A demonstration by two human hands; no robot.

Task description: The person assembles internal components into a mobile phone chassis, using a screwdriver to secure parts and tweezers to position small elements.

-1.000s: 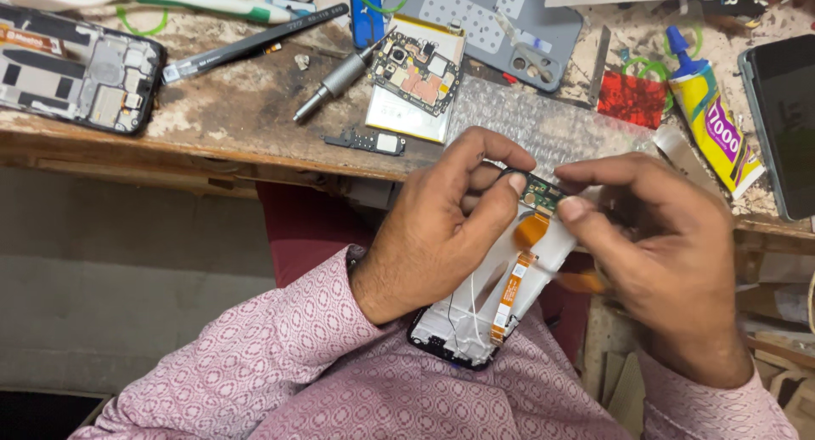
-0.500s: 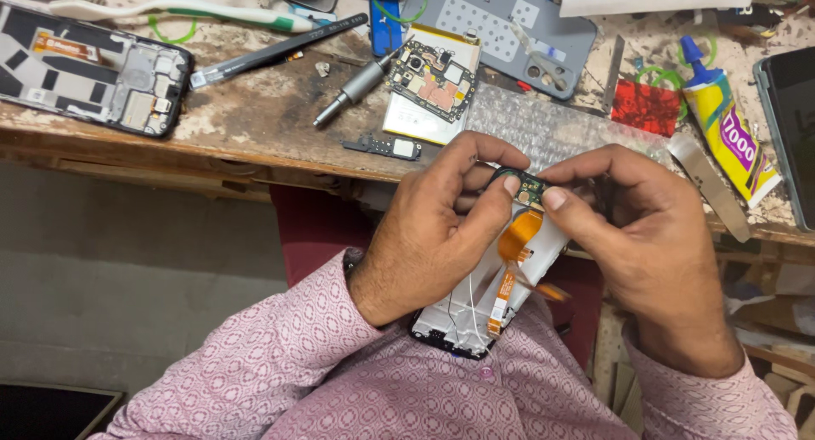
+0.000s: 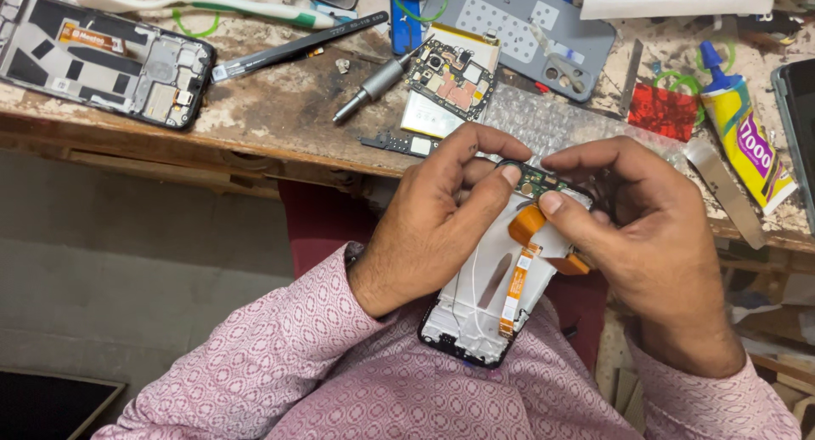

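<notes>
An opened phone (image 3: 484, 308) with a white inner frame and an orange flex cable (image 3: 519, 262) rests against my chest, tilted up toward the bench. My left hand (image 3: 433, 228) grips its upper left edge, with finger and thumb pinching a small green circuit board (image 3: 536, 182) at the top. My right hand (image 3: 645, 236) pinches the same board from the right, thumb just under it. The phone's upper part is hidden behind both hands.
On the worn wooden bench (image 3: 280, 109) lie an empty black phone frame (image 3: 102, 58), black tweezers (image 3: 297, 42), a grey screwdriver (image 3: 378, 81), a motherboard on a battery (image 3: 450, 83), a grey back cover (image 3: 518, 28), a red pad (image 3: 662, 110) and a yellow glue tube (image 3: 747, 143).
Both hands stay pinched on the small board atop the phone. The view has drifted slightly, and my fingers have shifted a little on the board.
</notes>
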